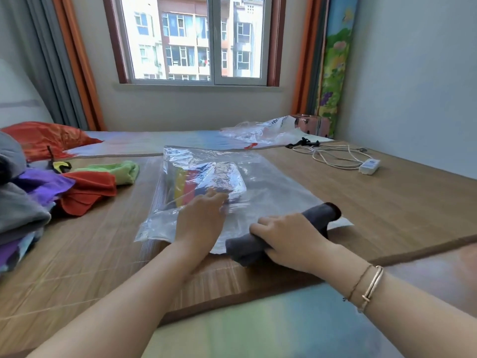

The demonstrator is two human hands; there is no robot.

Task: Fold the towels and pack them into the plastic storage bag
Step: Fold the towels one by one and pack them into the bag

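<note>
Grey rolled towel [281, 236]: gripped in my right hand [289, 239] at the plastic storage bag [271, 192] mouth, ready to slide in; my left hand [201, 218] lies flat, fingers straight, pinning the bag beside folded towels [196, 182] already inside

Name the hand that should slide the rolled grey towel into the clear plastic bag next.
Right hand: it already grips the rolled grey towel at the clear plastic bag mouth. The left hand rests on the bag, steadying it.

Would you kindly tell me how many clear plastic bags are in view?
2: one plastic storage bag under the left hand, and a crumpled bag farther back near the window. Others may be hidden.
</note>
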